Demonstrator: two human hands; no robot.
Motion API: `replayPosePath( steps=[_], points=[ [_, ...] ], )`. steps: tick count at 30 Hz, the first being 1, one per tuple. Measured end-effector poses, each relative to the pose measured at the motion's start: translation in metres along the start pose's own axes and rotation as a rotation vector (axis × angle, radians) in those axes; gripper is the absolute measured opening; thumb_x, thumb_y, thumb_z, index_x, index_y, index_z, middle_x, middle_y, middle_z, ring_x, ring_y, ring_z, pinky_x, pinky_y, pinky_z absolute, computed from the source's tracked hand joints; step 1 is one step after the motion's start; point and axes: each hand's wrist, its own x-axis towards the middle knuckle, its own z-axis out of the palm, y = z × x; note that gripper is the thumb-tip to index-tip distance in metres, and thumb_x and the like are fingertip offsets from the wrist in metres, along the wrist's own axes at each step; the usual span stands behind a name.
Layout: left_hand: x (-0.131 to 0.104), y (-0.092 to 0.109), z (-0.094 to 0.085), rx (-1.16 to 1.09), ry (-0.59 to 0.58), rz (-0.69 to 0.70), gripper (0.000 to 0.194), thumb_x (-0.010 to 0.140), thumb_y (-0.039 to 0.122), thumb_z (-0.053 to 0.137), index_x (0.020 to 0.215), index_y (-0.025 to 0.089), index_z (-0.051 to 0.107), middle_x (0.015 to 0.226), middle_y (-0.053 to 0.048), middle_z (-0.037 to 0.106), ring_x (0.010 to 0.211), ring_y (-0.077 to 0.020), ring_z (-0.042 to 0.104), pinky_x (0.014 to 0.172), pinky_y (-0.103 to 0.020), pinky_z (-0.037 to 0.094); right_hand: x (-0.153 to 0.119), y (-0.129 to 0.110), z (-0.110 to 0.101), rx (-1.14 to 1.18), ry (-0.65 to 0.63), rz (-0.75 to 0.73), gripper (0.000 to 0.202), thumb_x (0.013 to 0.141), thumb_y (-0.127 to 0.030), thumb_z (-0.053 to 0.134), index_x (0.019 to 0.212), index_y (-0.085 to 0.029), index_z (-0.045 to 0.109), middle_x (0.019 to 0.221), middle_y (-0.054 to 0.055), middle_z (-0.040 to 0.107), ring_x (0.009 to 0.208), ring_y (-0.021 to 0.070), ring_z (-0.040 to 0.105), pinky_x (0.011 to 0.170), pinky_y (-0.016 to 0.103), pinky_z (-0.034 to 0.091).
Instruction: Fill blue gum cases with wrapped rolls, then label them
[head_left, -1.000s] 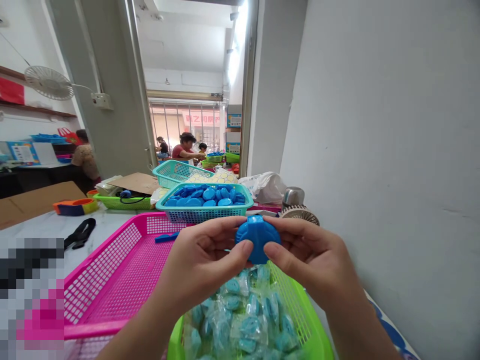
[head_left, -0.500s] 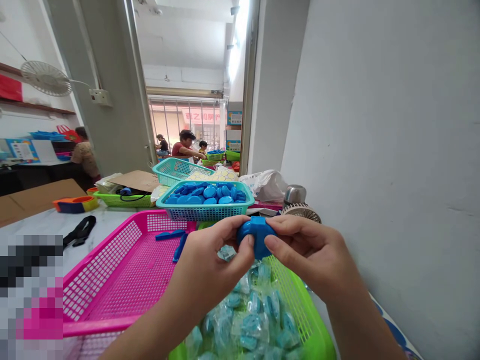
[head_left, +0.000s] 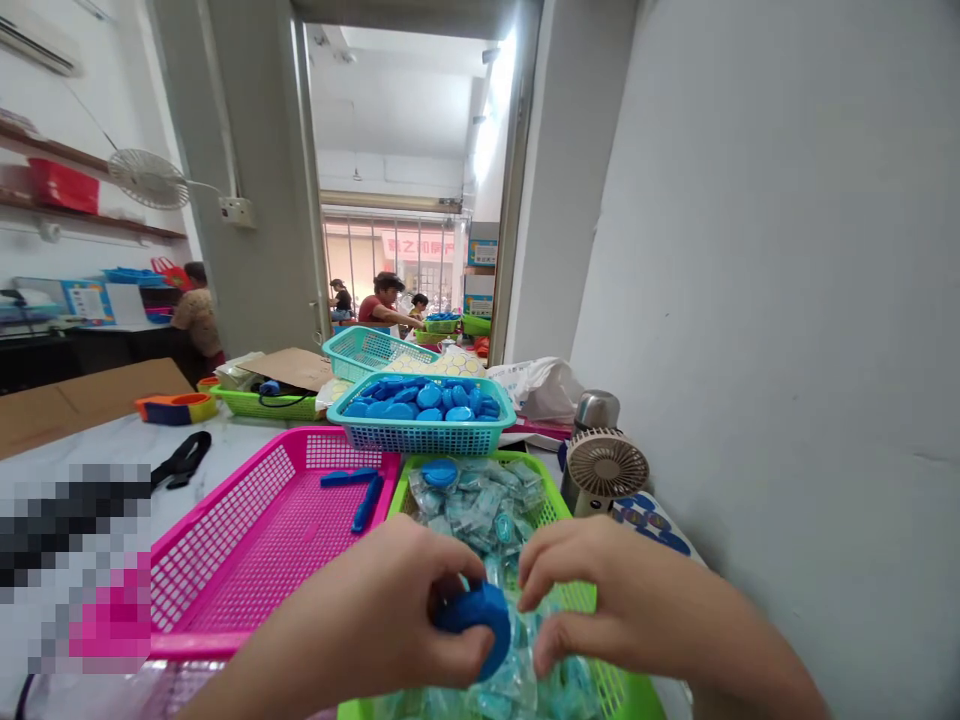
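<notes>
My left hand (head_left: 405,610) is closed around a round blue plastic case (head_left: 491,625), fingers behind and thumb in front. To its right my right hand (head_left: 592,595) has its fingers apart and holds nothing; it is over the green basket (head_left: 634,690). Many clear-wrapped pale teal pieces (head_left: 506,525) fill that basket below both hands. On top of them at the far end lies a blue round piece (head_left: 439,472). The pink basket (head_left: 300,520) on the left holds a few slim blue strips (head_left: 367,500).
Behind stands a teal basket (head_left: 420,437) heaped with blue round pieces, with another teal basket (head_left: 375,350) beyond. A small fan (head_left: 607,465) and a metal flask (head_left: 598,408) stand near the wall on the right. A black strap (head_left: 184,458) lies left. People sit farther back.
My right hand has let go of the blue case and opened. Both hands have moved lower, and the left still holds the case. The view has shifted slightly.
</notes>
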Motion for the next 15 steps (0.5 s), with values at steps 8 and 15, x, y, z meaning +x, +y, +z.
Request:
replayPosePath(
  steps=[8,15],
  points=[
    [0.102,0.0,-0.078,0.191,0.505,-0.033,0.051,0.098,0.049,0.054,0.138,0.017,0.054,0.145,-0.021,0.057,0.108,-0.0273,0.066,0.075,-0.029,0.052,-0.002,0.005,0.009,-0.208,-0.323,0.248,0.037,0.073,-0.051,0.086,0.102,-0.028,0.085,0.093,0.007,0.082,0.084,0.0312,0.077,0.06,0.029,0.053],
    [0.078,-0.07,-0.096,0.311,0.061,-0.377,0.033,0.102,0.039,0.058,0.124,0.015,0.062,0.11,-0.009,0.07,0.085,-0.0184,0.07,0.074,-0.035,0.061,0.016,0.015,0.018,-0.214,-0.362,0.392,0.051,0.074,-0.049,0.083,0.12,-0.029,0.079,0.117,0.009,0.079,0.105,0.0379,0.074,0.079,0.039,0.06]
  ],
)
